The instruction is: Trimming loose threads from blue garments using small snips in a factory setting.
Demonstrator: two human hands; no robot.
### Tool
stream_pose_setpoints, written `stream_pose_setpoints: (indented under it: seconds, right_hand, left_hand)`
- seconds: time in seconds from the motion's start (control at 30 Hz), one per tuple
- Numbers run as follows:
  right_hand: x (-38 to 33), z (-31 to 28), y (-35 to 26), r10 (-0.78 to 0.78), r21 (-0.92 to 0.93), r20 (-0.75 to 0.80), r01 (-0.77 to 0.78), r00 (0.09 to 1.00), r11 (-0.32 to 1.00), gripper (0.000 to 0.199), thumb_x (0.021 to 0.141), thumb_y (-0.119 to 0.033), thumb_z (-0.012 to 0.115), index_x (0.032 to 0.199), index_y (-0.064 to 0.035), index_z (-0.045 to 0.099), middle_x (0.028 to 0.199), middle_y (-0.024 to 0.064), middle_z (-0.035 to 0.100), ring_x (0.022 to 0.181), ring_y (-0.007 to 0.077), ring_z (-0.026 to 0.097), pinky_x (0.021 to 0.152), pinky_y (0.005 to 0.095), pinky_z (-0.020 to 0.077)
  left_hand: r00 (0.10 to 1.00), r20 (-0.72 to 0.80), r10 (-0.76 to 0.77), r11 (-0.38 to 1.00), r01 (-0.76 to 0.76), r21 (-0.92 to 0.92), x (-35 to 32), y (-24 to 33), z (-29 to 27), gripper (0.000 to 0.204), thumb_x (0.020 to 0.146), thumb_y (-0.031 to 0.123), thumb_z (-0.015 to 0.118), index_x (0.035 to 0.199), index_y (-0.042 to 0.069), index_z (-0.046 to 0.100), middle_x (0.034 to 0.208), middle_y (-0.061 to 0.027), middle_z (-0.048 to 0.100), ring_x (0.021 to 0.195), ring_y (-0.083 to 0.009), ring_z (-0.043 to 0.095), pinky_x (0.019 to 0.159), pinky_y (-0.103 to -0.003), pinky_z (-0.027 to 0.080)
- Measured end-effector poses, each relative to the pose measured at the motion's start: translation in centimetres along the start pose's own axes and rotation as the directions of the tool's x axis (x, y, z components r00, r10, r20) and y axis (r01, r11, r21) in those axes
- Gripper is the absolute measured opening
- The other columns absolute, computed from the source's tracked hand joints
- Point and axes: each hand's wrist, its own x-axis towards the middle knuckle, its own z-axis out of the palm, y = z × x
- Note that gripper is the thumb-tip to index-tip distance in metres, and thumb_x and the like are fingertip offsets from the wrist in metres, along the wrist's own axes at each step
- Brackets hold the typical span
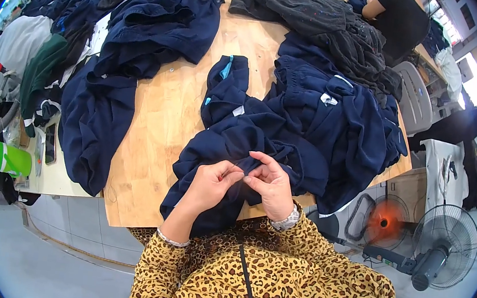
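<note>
A navy blue garment (234, 137) lies bunched at the near edge of the wooden table, with part of it hanging toward my lap. Over it, my left hand (211, 186) is closed in a pinch, thumb against forefinger. My right hand (272, 187) pinches too, its fingertips almost meeting those of the left. Whatever sits between the fingertips is too small to make out. Thin cord-like folds of the navy cloth run just behind the fingers. A small white label (238, 111) and light blue trim (226, 68) show on the garment's far part.
The wooden table (157, 110) carries another navy garment pile (158, 28) at left, navy trousers (336, 113) at right and dark grey garments (317, 22) behind. A green bucket (12, 159) stands far left. Fans (445, 246) stand at right; a person in black (400, 20) is at the far right.
</note>
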Motion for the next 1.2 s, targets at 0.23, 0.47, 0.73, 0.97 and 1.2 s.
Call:
stream_pose_setpoints:
  seconds: [0.23,0.47,0.73,0.97,1.2]
  right_hand:
    - [0.8,0.4,0.7,0.006,-0.062,0.027,-0.005,1.0,0.998,0.037,0.084,0.004,0.059,0.121,0.0024,0.055,0.087,0.0017,0.061,0.077,0.0046,0.055,0.072,0.0174,0.0454]
    - [1.4,0.5,0.9,-0.014,-0.099,-0.051,0.009,0.999,0.995,0.029,0.083,0.0,0.063,0.111,0.0028,0.061,0.083,-0.0001,0.061,0.073,0.0039,0.054,0.066,0.0171,0.0444]
    - [0.3,1.0,-0.9,-0.512,-0.862,0.167,0.377,0.843,0.338,0.018,0.074,-0.001,0.069,0.092,-0.0016,0.068,0.077,0.0076,0.053,0.063,0.0188,0.057,0.054,0.0245,0.0462]
    - [0.3,0.3,-1.6,-0.477,-0.707,0.199,0.462,0.856,0.535,0.005,0.077,0.003,0.063,0.079,0.0005,0.059,0.081,0.0101,0.06,0.069,0.024,0.061,0.062,0.0286,0.0478]
    - [0.5,0.3,-0.6,-0.452,-0.753,0.193,0.427,0.871,0.5,0.006,0.076,0.0,0.064,0.078,-0.001,0.059,0.078,0.0087,0.06,0.071,0.0257,0.06,0.064,0.0303,0.0482]
  left_hand:
    - [0.856,-0.04,0.516,0.681,-0.381,0.625,0.1,0.4,0.9,0.008,0.082,0.002,0.06,0.084,0.001,0.052,0.072,-0.0145,0.06,0.063,-0.0299,0.061,0.056,-0.033,0.048]
    - [0.977,-0.171,-0.127,0.946,0.067,-0.318,0.8,-0.5,0.1,0.013,0.092,0.013,0.055,0.088,0.0,0.056,0.084,-0.0045,0.063,0.075,-0.013,0.058,0.069,-0.024,0.045]
    - [0.931,-0.113,0.348,0.883,-0.285,0.372,0.0,1.6,1.1,0.007,0.088,0.007,0.056,0.086,0.0,0.057,0.128,-0.0216,0.048,0.111,-0.0301,0.05,0.097,-0.036,0.037]
    - [0.994,0.048,0.096,0.993,-0.099,0.064,-0.2,1.7,0.0,0.009,0.086,0.009,0.059,0.084,0.001,0.058,0.129,-0.0205,0.048,0.115,-0.0286,0.046,0.094,-0.034,0.036]
    - [0.968,0.087,0.236,0.87,-0.251,0.425,-1.0,2.5,-1.2,0.01,0.086,0.011,0.06,0.083,0.002,0.058,0.114,-0.0151,0.052,0.106,-0.0246,0.048,0.091,-0.032,0.037]
